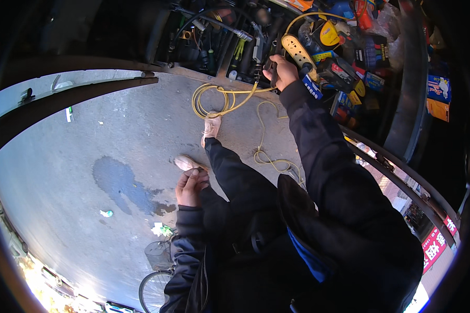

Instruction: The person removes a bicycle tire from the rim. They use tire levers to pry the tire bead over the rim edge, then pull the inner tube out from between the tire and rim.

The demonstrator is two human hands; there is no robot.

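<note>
The dark tool (pixel 274 77) is in the upper middle of the frame, gripped by the right hand (pixel 283 72); the curled fingers cover much of it, so its kind and full shape cannot be made out. The left hand (pixel 190 186), near the middle of the frame, has its fingers bent in and drawn together toward the thumb; whether something small sits between them cannot be told. At the lower left of the body, the sleeve cuts off part of a bicycle wheel (pixel 142 289), and the upper left corner sinks into black shadow.

A smooth, glossy yellow hose (pixel 196 101) lies in loose loops on the rough grey floor (pixel 141 125), beside a pale shoe (pixel 212 126). A dark wet patch (pixel 115 180) spreads at left of centre. Just right of the right hand is a long yellow power strip (pixel 296 49) with rounded ends, among boxes and crumpled clear plastic (pixel 388 23).

What shows of the tool is dark, narrow and dull, pointing roughly up and down in the frame.
</note>
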